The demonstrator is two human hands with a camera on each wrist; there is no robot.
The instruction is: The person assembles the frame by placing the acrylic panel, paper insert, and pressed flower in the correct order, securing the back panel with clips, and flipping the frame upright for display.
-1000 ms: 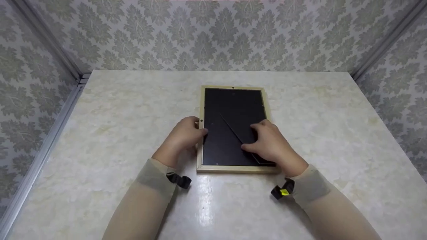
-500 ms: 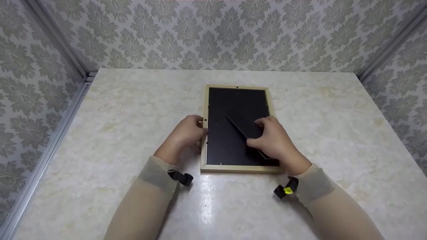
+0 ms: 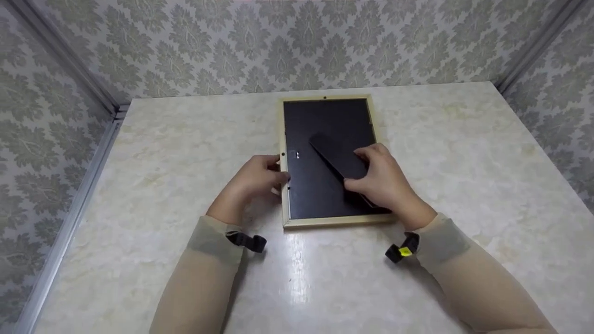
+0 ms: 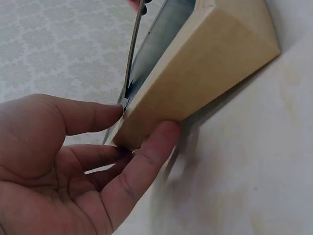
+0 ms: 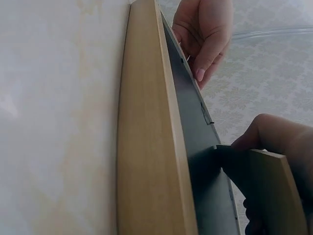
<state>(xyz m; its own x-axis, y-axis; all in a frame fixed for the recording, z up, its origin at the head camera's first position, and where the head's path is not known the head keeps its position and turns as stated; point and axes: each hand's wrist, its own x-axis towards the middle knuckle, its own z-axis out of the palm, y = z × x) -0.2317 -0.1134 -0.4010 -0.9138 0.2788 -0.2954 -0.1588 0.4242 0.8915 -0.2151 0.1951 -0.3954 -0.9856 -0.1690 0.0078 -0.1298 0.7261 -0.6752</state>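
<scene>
A picture frame [image 3: 334, 220] with a light wooden rim lies back up on the table, its black backing board [image 3: 313, 195] showing. My left hand [image 3: 253, 183] grips the left rim, thumb on top and fingers against the side; the left wrist view shows the wooden side [image 4: 210, 63] closely. With thumb and fingers my right hand [image 3: 383, 178] pinches the black easel stand [image 3: 341, 162], which is tilted up from the backing. In the right wrist view the raised stand [image 5: 276, 191] shows its light edge. The right hand hides the stand's near end.
The marbled table [image 3: 185, 134] stretches around the frame on all sides. Patterned walls [image 3: 255, 41] stand behind and at both sides, with a metal rail [image 3: 65, 213] along the left edge. Both wrists wear black camera mounts [image 3: 248, 241].
The stand has been raised further off the backing by my right hand. The frame, with both hands on it, sits closer to the table's back edge. A small shiny spot now shows on the backing.
</scene>
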